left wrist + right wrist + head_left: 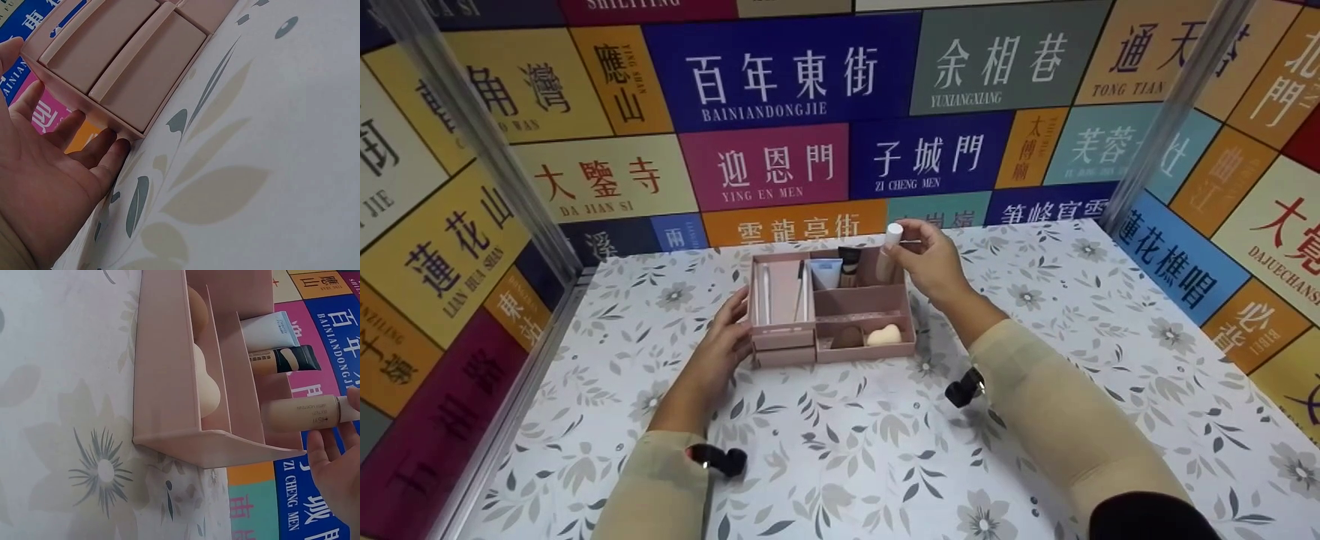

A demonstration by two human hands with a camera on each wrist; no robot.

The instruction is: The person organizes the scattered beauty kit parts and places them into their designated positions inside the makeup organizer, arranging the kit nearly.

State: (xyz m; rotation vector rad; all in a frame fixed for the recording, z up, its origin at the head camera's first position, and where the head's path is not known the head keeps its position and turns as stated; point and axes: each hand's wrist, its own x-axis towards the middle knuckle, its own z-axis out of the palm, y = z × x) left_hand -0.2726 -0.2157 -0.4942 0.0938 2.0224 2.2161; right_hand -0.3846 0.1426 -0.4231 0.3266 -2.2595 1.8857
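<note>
A pink makeup organizer [864,301] stands on the table with two drawers [149,70] at its front left. My right hand [936,264] pinches the white cap of a beige foundation bottle [298,413], which stands upright, its lower end inside the back right compartment. Beside it are a pale blue tube [270,331] and a black-capped tube [281,361]. My left hand [726,339] rests its spread fingers against the organizer's left side. In the front compartment lie a cream sponge [884,335] and a brown sponge [847,337].
Slim pencil-like sticks [800,291] lie in the top left tray. A leaf-patterned white cover [840,450] lies over the table. Colourful sign panels [780,71] rise behind it, with metal posts [1174,112] at the corners.
</note>
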